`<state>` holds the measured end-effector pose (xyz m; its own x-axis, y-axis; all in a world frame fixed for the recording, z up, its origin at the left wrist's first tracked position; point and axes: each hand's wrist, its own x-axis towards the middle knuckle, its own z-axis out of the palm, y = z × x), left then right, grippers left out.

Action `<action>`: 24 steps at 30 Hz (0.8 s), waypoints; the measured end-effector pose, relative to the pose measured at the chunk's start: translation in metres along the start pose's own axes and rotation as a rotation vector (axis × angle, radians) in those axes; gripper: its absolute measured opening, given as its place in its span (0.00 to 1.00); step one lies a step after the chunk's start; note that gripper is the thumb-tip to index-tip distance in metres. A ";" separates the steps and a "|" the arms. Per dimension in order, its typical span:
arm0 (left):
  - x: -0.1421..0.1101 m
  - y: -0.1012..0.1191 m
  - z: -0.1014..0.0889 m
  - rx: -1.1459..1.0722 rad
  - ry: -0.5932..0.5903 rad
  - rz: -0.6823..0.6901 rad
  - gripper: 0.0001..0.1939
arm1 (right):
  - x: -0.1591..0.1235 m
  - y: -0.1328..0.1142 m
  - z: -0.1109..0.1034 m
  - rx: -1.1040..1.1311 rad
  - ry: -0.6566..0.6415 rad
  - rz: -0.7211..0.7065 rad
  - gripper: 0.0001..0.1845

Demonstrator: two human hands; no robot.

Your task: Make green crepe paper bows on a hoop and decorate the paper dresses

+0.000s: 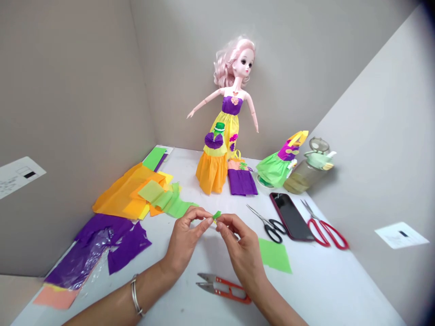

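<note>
your left hand [185,242] and right hand [239,249] pinch a small green paper scrap [216,215] between closely set fingertips, while the doll [234,88] stands already dressed in a purple and yellow paper gown [228,120], with orange and purple paper sheets [118,194] lying loose to the left.

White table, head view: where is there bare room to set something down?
Bare table lies right of the green paper square, below the red-handled scissors. Crowded: around the doll and left, under orange tissue paper and purple tissue paper.
</note>
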<state>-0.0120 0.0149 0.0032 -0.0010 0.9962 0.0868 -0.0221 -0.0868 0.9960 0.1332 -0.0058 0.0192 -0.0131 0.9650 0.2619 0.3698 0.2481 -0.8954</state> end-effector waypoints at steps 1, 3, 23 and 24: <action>0.000 0.000 0.000 -0.007 0.002 -0.011 0.06 | -0.001 0.001 0.001 -0.040 0.013 -0.039 0.07; 0.001 0.000 0.001 -0.034 0.008 -0.044 0.07 | -0.004 0.004 0.002 -0.127 0.029 -0.113 0.08; -0.003 0.005 0.003 -0.051 -0.067 -0.047 0.06 | -0.006 0.011 0.004 -0.454 0.096 -0.280 0.04; -0.003 0.005 0.003 -0.050 -0.066 -0.047 0.06 | -0.006 0.011 0.003 -0.468 0.099 -0.294 0.04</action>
<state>-0.0096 0.0113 0.0084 0.0671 0.9968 0.0433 -0.0705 -0.0385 0.9968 0.1341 -0.0090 0.0068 -0.0992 0.8427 0.5292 0.7369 0.4196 -0.5300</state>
